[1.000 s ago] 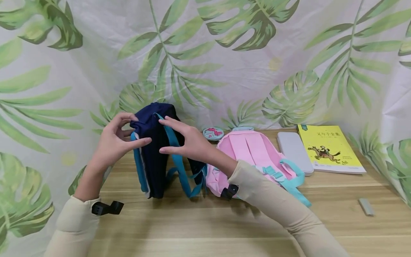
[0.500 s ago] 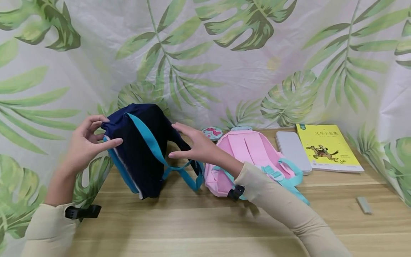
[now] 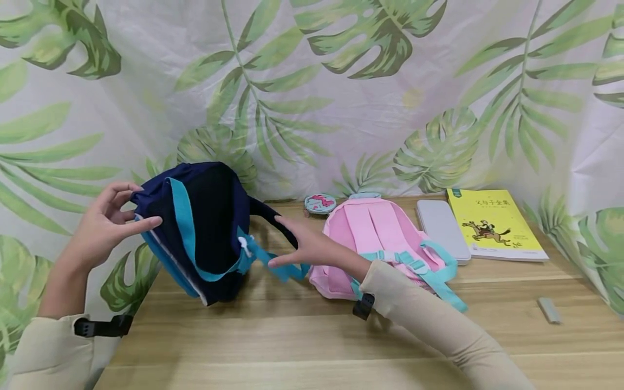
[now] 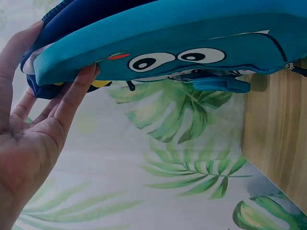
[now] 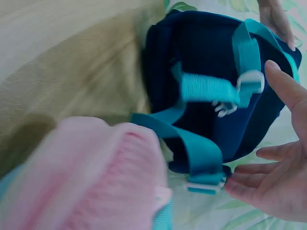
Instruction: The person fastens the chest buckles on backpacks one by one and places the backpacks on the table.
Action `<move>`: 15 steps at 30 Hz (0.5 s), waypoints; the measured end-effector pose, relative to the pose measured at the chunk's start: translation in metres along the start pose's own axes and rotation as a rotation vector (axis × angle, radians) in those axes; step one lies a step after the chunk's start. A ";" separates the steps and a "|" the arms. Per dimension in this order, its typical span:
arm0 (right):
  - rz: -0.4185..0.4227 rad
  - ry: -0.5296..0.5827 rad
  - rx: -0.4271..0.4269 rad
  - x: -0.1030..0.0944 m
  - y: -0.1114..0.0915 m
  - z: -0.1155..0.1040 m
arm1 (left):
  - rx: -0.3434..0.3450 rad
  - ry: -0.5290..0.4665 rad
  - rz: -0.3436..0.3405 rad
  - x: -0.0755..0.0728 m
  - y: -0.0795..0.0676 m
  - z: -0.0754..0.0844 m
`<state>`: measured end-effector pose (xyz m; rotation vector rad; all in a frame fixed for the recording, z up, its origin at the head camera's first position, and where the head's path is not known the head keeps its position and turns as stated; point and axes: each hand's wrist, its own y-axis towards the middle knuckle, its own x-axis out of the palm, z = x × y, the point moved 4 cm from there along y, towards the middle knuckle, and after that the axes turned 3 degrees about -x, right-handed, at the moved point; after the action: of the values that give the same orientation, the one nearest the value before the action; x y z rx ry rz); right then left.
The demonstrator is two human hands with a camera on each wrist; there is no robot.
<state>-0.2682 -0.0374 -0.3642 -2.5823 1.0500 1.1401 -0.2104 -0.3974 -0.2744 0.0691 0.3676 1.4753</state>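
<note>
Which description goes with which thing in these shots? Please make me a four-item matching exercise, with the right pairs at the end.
1. navy bag
2. pink bag
3. book
4. left hand

A. yellow cover
B. gripping a bag's corner
C. tilted, held at one corner
D. between the other bag and the book

Pairs: 1-C, 2-D, 3-A, 4-B

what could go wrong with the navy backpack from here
The navy backpack leans toward the left edge of the table, with the left hand holding one upper edge, so it might slip or topple that way.

Its teal strap loops close to the pink backpack, so it could catch and drag that bag along if pulled.
</note>
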 end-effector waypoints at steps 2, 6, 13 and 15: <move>-0.015 0.004 0.031 0.004 -0.001 0.004 | 0.021 -0.034 -0.016 -0.001 -0.001 -0.003; -0.020 -0.003 0.047 0.009 -0.002 0.009 | 0.049 -0.062 -0.025 -0.002 -0.002 -0.006; 0.008 -0.020 0.025 0.013 -0.002 0.011 | 0.068 -0.069 -0.014 -0.007 -0.006 -0.011; 0.020 -0.007 0.025 0.013 -0.002 0.011 | 0.068 -0.073 -0.008 -0.009 -0.007 -0.012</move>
<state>-0.2668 -0.0389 -0.3815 -2.5525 1.0835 1.1326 -0.2072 -0.4087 -0.2859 0.1749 0.3584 1.4481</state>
